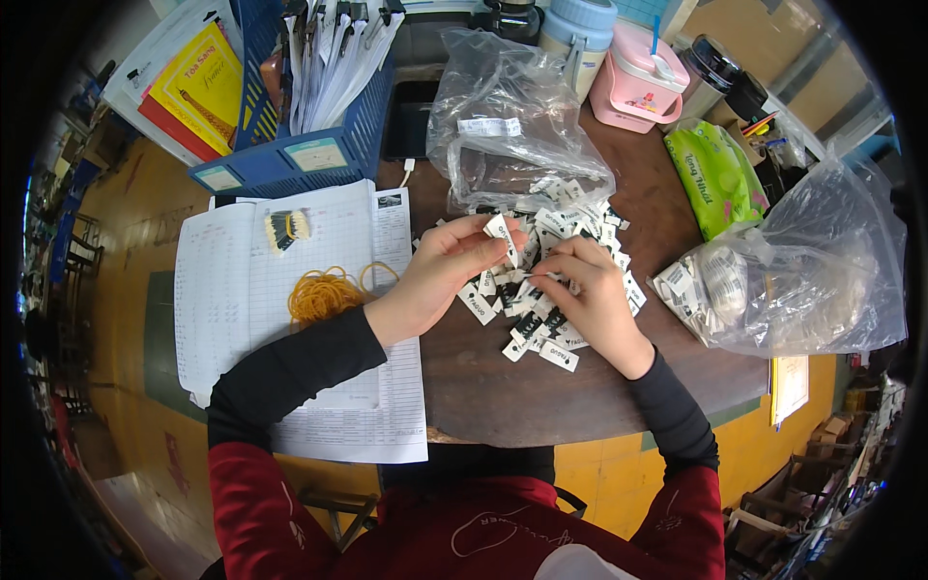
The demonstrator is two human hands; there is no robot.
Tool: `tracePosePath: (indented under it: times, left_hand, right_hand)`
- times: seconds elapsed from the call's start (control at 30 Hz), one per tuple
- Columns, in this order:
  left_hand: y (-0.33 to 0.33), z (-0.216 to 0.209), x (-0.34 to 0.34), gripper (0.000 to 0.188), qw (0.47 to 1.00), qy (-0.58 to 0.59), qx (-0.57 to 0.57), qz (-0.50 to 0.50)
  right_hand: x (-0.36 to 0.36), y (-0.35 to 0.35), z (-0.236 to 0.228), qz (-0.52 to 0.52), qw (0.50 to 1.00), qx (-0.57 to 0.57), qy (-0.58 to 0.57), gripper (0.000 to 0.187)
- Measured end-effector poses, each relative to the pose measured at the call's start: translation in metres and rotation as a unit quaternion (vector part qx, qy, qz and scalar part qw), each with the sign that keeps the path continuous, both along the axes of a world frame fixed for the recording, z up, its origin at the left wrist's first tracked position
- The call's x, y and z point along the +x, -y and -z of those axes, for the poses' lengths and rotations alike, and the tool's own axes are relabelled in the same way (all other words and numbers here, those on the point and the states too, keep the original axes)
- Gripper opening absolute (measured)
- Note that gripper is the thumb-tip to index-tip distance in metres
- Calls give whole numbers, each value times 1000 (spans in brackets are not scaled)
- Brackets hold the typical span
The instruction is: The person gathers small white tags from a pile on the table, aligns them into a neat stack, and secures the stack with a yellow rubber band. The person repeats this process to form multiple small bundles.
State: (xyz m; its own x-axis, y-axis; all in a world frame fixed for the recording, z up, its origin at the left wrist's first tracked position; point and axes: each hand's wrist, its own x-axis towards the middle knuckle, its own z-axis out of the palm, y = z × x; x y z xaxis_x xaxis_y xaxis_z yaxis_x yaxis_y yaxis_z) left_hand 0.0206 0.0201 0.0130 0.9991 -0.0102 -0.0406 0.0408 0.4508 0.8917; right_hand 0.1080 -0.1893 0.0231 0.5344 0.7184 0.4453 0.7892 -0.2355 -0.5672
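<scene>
White label (502, 235) pinched in the left hand (431, 278), above a pile of loose labels (559, 356) on the table (580, 411).
The label is probably light, thin and easily creased, best taken by its edges between thumb and fingertip. The right hand (594, 295) brings thumb and forefinger nearly together over the pile; whether they grasp anything cannot be told. Fingers hide part of the held label; a clear bag (507, 82) obscures the pile's far edge.

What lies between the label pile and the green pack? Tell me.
Only bare brown table lies between the label pile and the green pack, as the head view shows.
</scene>
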Motion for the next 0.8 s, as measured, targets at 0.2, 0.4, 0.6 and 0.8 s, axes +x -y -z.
tracePosePath:
  times: [0.2,0.4,0.6,0.8]
  left_hand:
    - [0,1,1,38,1000,-2,16,-1]
    - [3,-4,1,37,999,-22,33,4]
    - [6,-5,1,35,997,-7,77,24]
    - [9,-2,-4,34,991,24,112,65]
  right_hand:
    - [2,9,-9,77,975,25,-209,12]
    - [13,14,-17,89,989,41,-107,9]
    - [13,19,-20,26,925,133,-355,9]
    - [-8,11,-11,-52,720,231,-652,16]
